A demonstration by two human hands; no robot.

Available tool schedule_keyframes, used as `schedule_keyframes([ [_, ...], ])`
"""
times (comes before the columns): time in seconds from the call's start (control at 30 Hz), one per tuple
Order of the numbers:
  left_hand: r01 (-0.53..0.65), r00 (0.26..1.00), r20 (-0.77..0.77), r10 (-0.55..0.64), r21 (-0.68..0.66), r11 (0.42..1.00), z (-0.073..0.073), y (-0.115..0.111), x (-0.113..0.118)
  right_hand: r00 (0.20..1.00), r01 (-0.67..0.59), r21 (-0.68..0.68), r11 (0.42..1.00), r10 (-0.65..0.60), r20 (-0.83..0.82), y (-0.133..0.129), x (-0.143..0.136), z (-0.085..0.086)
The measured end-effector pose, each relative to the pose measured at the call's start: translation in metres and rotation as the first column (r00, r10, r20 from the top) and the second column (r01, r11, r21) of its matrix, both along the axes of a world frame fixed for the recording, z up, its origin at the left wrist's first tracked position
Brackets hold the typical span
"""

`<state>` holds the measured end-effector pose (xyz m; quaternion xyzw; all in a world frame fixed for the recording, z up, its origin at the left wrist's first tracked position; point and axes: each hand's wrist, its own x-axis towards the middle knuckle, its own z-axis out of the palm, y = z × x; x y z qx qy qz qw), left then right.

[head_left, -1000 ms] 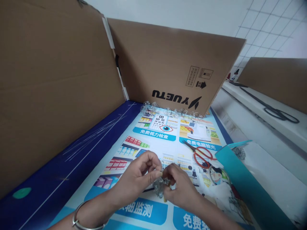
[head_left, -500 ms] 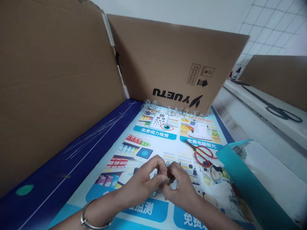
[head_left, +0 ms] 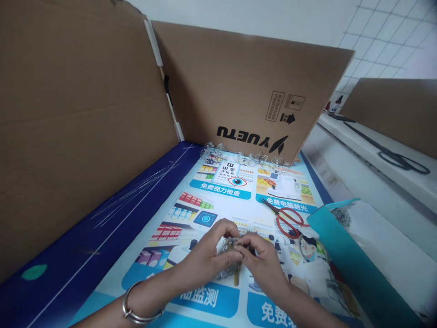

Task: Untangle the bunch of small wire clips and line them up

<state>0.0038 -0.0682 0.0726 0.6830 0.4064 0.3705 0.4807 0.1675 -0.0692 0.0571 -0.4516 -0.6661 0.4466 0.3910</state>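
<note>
My left hand (head_left: 218,250) and my right hand (head_left: 261,255) meet fingertip to fingertip over the printed sheet (head_left: 239,207). Between them is a small tangled cluster of clear, wiry material (head_left: 225,271), partly hidden by the fingers. The left thumb and forefinger pinch its upper part, and the right fingertips are closed on it from the other side. A silver bangle circles my left wrist. Red-handled scissors (head_left: 288,223) lie beyond my right hand.
Cardboard panels (head_left: 218,86) stand at the left and back, with clear wiry clusters (head_left: 252,159) along the back one's base. A teal-edged box (head_left: 358,255) is at right. Black scissors (head_left: 404,163) lie on the white ledge (head_left: 362,136). Thin strands (head_left: 136,189) lie at left.
The cluster shows more between my hands, below the left fingers. My right hand has shifted slightly and its fingers have turned; the left bangle has slid a little.
</note>
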Motion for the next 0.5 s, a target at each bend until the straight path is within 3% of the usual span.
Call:
schedule_keyframes([
  [0.23,0.032,0.982,-0.185,-0.033,-0.008,0.999,-0.0008,0.0055,-0.0006,0.999,-0.020,-0.073,0.997,0.017,-0.047,-0.0005,0.0050,-0.0008],
  [0.5,0.072,0.970,-0.237,-0.045,0.107,0.992,-0.0046,0.0035,-0.0009,0.998,-0.045,0.125,0.991,0.051,-0.046,0.0015,0.0063,0.0022],
])
